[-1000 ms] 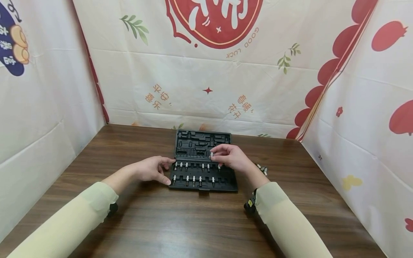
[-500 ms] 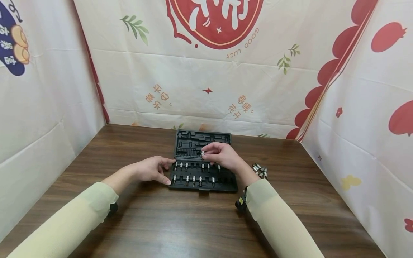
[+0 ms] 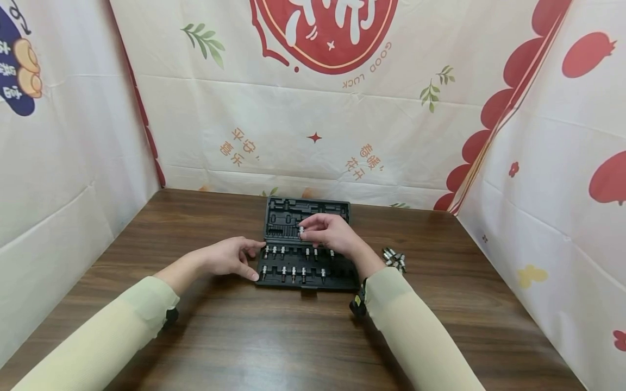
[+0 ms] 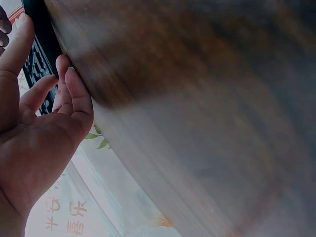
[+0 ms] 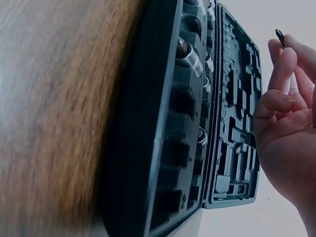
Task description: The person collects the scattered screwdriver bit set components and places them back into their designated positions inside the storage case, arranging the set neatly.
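Observation:
A black plastic case (image 3: 342, 279) lies unfolded on the table. Silver bit sockets (image 3: 294, 273) sit in two rows in its near half, with gaps between some of them. Above the far half, my right hand (image 3: 329, 233) pinches one bit socket (image 3: 301, 232) between thumb and fingertips. Only that piece's dark tip (image 5: 280, 36) shows in the right wrist view; the fingers hide the rest. My left hand (image 3: 230, 258) rests against the case's left edge, thumb at the near corner and fingers spread. In the left wrist view, the left hand's fingers (image 4: 79, 98) are gently bent beside the case.
A small pile of loose silver bit sockets (image 3: 394, 259) lies on the brown wooden table (image 3: 274, 336), right of the case. The case's far half (image 5: 237, 98) has moulded recesses. Printed cloth (image 3: 293, 108) hangs behind the table and at both sides.
My right hand has moved left over the case with the bit socket in its fingertips, uncovering the loose pile at right. My left hand has stayed at the case's edge.

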The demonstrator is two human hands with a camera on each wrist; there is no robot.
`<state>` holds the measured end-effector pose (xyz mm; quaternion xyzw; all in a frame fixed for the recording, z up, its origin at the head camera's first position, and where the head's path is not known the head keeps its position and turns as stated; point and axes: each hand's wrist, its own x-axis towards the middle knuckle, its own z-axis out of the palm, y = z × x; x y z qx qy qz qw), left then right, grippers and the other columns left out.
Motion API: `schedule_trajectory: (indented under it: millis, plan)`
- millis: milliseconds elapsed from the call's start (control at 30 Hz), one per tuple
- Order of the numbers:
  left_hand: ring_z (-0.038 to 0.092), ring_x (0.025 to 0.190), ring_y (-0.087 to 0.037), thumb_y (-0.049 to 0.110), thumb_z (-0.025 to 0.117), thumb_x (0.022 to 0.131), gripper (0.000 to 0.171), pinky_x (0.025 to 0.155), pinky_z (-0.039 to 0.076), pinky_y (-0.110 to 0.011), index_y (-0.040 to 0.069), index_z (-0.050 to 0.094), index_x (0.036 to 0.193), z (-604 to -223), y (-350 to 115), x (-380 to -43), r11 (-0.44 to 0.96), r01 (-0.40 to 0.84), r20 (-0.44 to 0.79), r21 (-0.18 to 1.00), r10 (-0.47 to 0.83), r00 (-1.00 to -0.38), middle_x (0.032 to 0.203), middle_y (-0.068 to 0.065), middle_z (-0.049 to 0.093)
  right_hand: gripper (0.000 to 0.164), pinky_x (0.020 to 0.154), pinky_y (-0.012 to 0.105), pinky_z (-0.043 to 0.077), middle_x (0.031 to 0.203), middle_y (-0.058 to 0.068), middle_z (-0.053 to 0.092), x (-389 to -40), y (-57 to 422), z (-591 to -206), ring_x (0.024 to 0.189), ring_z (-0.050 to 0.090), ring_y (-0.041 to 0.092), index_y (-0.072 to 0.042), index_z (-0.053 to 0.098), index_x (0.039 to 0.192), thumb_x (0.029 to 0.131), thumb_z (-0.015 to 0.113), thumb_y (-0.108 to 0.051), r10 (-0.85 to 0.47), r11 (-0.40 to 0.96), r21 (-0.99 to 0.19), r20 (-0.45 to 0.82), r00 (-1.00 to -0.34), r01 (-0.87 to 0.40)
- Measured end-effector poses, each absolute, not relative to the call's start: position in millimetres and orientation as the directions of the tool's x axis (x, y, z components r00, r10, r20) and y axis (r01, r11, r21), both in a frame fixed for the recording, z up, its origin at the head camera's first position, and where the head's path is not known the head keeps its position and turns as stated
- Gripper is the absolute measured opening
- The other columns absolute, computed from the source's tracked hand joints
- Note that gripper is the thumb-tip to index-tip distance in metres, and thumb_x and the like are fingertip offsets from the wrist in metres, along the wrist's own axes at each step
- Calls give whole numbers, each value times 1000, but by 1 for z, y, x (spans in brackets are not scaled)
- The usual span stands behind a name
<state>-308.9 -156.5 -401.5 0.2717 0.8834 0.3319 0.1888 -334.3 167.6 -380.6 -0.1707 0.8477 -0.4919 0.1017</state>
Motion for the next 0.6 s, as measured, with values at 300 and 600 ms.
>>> schedule_trajectory:
  millis: [300, 600]
  plan:
    - [68, 89, -16, 27, 94, 90, 94, 82, 56, -33, -2, 46, 165, -404, -156, -310, 632, 347, -155, 693, 600, -785, 133, -21, 65, 39, 87, 44, 62, 120, 6, 82, -337, 162, -388, 107, 75, 34, -5, 74, 135, 102, 81, -24, -407, 426, -885, 0, -914, -189]
    - [68, 90, -16, 27, 94, 90, 93, 83, 56, -33, -2, 47, 164, -403, -156, -311, 634, 346, -151, 692, 595, -789, 132, -20, 66, 30, 79, 37, 57, 108, 3, 82, -341, 157, -396, 87, 68, 24, -6, 77, 127, 101, 82, -20, -413, 443, -876, -10, -911, -191]
